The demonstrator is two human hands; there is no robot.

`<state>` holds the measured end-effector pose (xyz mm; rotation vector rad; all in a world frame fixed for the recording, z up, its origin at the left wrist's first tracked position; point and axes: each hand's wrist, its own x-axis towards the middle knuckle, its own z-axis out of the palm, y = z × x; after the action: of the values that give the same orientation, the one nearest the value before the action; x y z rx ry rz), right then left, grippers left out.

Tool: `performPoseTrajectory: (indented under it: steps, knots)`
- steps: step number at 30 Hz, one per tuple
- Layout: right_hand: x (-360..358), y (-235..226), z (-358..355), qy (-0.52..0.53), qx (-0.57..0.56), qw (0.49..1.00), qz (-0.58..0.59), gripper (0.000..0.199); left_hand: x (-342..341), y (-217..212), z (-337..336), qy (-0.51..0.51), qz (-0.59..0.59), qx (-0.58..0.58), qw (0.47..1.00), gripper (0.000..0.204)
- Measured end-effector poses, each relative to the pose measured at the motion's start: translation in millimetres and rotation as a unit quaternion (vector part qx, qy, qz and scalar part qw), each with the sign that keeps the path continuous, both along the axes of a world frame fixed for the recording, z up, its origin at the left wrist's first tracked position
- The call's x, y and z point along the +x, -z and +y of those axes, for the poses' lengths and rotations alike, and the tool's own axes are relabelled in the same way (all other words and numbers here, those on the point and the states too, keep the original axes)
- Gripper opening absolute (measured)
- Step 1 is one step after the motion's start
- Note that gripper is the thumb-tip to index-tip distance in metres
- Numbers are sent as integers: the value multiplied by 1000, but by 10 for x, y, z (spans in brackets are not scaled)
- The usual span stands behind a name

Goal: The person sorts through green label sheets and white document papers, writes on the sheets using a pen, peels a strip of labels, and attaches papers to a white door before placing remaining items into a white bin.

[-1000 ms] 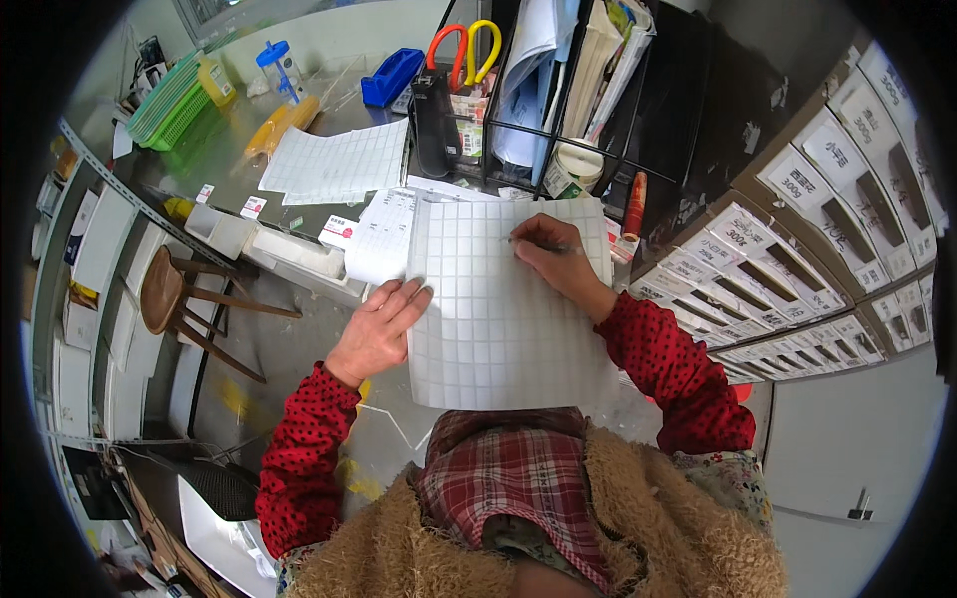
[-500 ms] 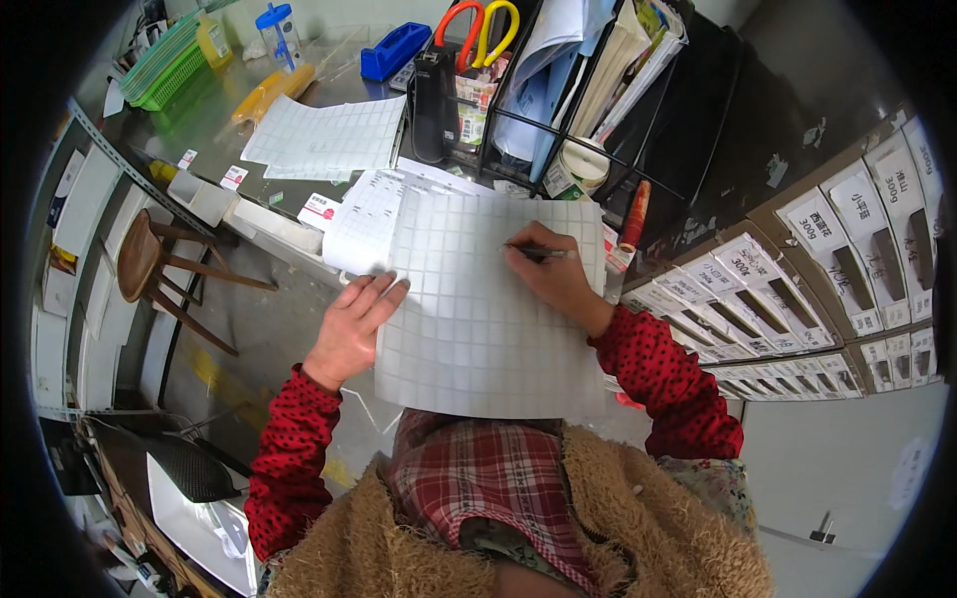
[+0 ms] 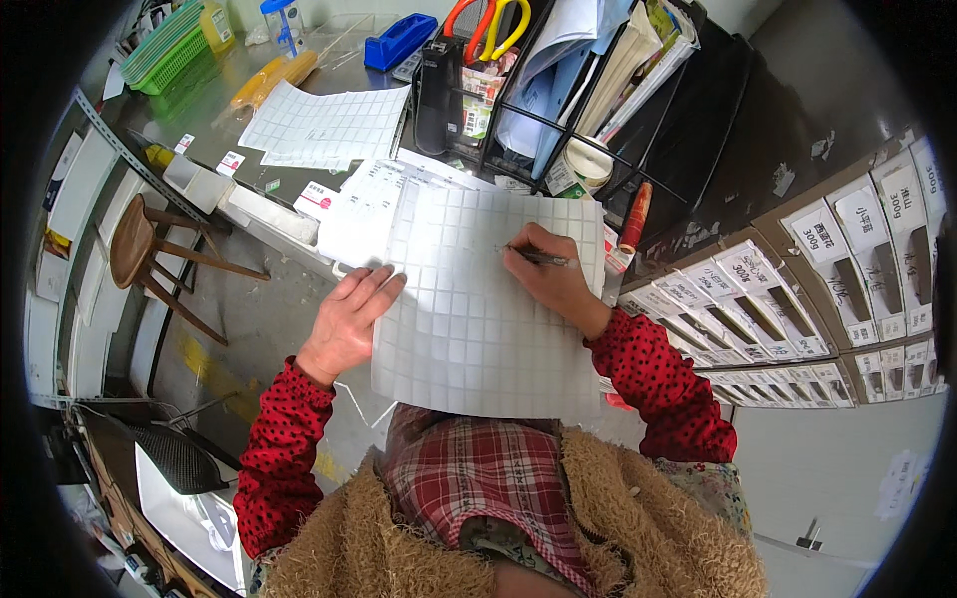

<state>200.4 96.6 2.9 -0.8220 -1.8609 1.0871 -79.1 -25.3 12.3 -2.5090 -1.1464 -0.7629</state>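
A large white sheet of small blank labels [image 3: 469, 329] lies in front of me, its near part reaching over my lap. In my right hand [image 3: 554, 277] is a slim pen [image 3: 546, 258], its tip on the upper middle of the sheet. My left hand [image 3: 349, 321] is at the sheet's left edge, fingers over the margin and thumb hidden. Under the far left part of the sheet lie printed papers [image 3: 359, 217]. Another label sheet [image 3: 319, 125] lies beyond them on the dark desk [image 3: 214, 145].
A black wire organizer [image 3: 558, 125] holds folders and scissors [image 3: 498, 30]. Beside it are a black stapler-like tool [image 3: 437, 95] and a blue tape dispenser [image 3: 399, 42]. Boxes of labelled cards [image 3: 748, 289] stand at right. A wooden stool [image 3: 135, 244] is at left.
The view has shifted slightly. My right hand still holds the pen at nearly the same place on the sheet, and my left hand stays at its left edge.
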Motion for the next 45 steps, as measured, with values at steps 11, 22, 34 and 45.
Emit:
performPoseTrajectory:
  steps: [11, 22, 34, 45]
  knots:
    - [1, -89, -76, 0, -14, 999, -40, 11, 4, -8, -3, -7, -8, -2, 1000, 33]
    - [6, -48, -58, -18, 38, 999, -17, 13, 5, -59, 9, 5, -5, 7, 1000, 36]
    - [23, -26, -52, -6, 37, 999, -18, 11, 26, -51, -15, -8, -14, 10, 1000, 32]
    - [40, -69, -85, -48, 44, 997, -44, 11, 63, -130, -33, -17, -30, 12, 999, 28]
